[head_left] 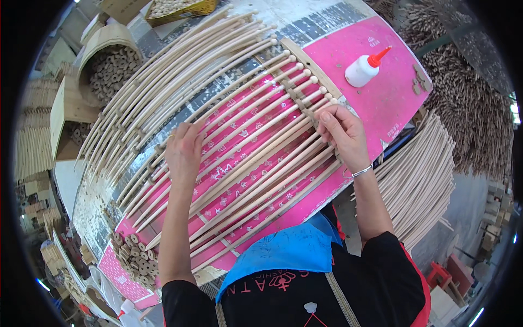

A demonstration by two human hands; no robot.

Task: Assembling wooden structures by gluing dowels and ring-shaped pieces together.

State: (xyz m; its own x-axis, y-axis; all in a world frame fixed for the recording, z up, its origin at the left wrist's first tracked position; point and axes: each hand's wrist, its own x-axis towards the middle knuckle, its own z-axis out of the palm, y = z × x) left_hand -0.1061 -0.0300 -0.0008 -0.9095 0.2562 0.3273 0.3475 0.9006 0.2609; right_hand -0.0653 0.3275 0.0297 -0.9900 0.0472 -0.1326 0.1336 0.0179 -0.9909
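Many pale wooden sticks [256, 134], several tipped with small round balls, lie side by side across a pink patterned sheet [348, 49]. Over their left part my left hand [184, 152] is closed, its fingertips down on a stick; the exact grip is partly hidden. Near the ball ends, my right hand [346, 136] pinches the end of a stick between thumb and fingers, which cover that end. Small brown wooden pieces [297, 94] sit on the sticks in a row beside the right hand. Similar pieces are threaded along the farther sticks [180, 71].
A white glue bottle [362, 71] with a red nozzle stands at the far right. Loose wooden rings [133, 259] are heaped at the near left corner. A wooden tub [106, 41] holds more. Bundled sticks [419, 174] lie right of the table; a yellow tray [180, 11] stands behind.
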